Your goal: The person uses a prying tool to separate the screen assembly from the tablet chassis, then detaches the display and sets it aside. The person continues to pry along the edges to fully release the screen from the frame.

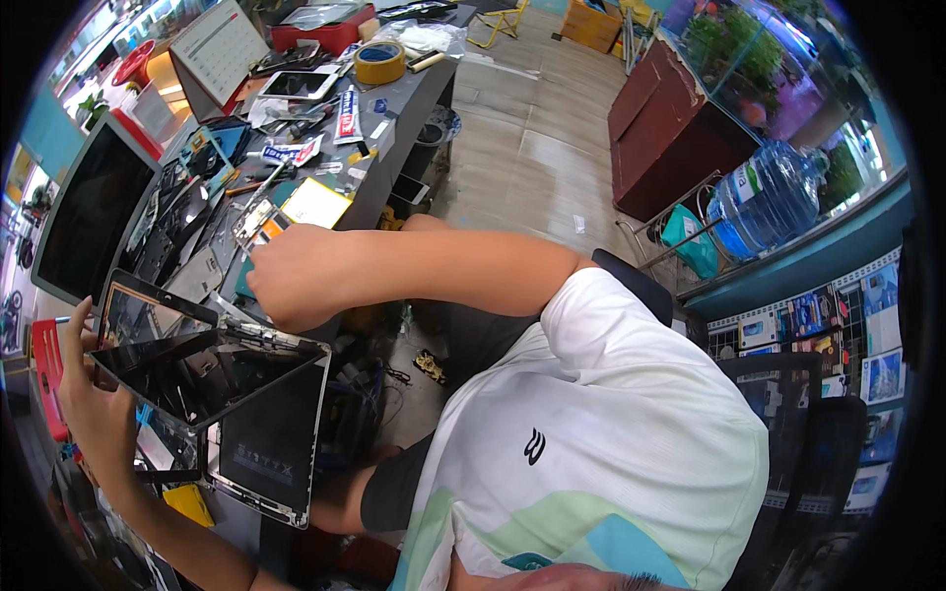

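Observation:
My left hand (97,386) holds the left edge of a dark tablet screen (202,369), thumb on one side and fingers on the other. The screen is tilted up over an opened tablet body (264,438), whose flat black battery shows. Behind it, another black-framed panel (163,307) leans on the bench. My right hand (296,278) is closed above the bench edge, knuckles up. Its fingertips are mostly hidden, so I cannot make out what they hold. Just beyond it lies an opened phone (261,225) with bare inner parts, beside a yellow-edged white pad (315,203).
A dark monitor (94,207) stands at the left, near a desk calendar (219,54). A tape roll (379,62), a glue tube (348,116) and a white phone (298,86) crowd the bench. At right are a water bottle (767,202) and a red-brown cabinet (655,128).

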The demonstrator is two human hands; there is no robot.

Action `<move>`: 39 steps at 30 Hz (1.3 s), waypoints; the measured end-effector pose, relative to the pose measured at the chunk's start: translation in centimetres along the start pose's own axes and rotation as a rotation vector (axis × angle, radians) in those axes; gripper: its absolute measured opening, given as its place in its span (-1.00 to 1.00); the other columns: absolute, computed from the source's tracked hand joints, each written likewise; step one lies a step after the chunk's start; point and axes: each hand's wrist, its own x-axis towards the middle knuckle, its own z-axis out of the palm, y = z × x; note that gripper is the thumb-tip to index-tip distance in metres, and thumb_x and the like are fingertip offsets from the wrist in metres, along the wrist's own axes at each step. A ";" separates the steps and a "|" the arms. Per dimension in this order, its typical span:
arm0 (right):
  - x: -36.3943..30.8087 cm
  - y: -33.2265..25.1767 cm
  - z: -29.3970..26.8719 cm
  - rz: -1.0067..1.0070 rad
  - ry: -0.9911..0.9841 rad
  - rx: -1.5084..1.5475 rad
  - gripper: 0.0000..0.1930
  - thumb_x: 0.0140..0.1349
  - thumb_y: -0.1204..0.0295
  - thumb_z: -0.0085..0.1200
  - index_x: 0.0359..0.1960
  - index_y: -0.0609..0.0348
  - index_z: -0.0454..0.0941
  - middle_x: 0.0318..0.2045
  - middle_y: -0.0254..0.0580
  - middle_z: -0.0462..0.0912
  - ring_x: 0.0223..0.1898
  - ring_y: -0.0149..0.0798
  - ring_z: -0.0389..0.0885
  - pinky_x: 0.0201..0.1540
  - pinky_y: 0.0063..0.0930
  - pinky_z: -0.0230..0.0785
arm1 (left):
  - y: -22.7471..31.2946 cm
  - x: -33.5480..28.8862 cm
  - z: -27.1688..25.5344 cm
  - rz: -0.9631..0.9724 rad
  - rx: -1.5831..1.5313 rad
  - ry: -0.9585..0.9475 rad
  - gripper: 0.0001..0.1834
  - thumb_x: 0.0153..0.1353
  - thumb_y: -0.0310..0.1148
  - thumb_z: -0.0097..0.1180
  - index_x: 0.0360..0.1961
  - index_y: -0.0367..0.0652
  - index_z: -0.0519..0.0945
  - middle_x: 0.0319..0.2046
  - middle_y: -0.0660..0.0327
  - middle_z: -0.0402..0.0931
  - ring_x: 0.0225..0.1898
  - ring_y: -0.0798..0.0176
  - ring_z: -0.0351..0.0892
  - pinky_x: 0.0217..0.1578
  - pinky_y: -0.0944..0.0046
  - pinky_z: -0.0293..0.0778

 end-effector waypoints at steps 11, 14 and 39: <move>-3.3 0.6 0.9 0.024 0.418 0.308 -0.70 0.43 0.42 0.11 0.03 0.42 0.68 -0.01 0.18 0.68 0.04 0.23 0.75 0.11 0.00 0.63 | -1.3 0.0 0.3 0.026 0.037 0.009 0.08 -0.09 -0.78 0.00 0.59 0.12 0.50 -0.13 0.21 0.60 -0.45 0.47 0.42 -0.42 0.37 0.35; -4.6 0.4 1.3 -0.032 0.649 0.436 -0.73 0.44 0.46 0.11 0.05 0.34 0.71 0.00 0.12 0.68 0.04 0.20 0.74 0.12 -0.02 0.61 | -1.4 0.1 0.6 0.035 0.038 0.028 0.06 -0.04 -0.75 0.05 0.59 0.14 0.50 -0.13 0.22 0.60 -0.45 0.45 0.43 -0.41 0.37 0.36; -13.7 -11.1 6.4 -0.827 1.019 0.554 -0.65 0.54 0.56 0.17 0.30 0.34 0.52 0.15 0.39 0.68 -0.20 0.06 0.83 -0.29 -0.27 0.75 | -0.7 -0.1 -1.0 0.087 0.164 -0.034 -0.01 0.27 0.36 0.44 0.58 0.06 0.48 -0.31 0.22 0.62 -0.33 0.28 0.53 -0.26 0.19 0.46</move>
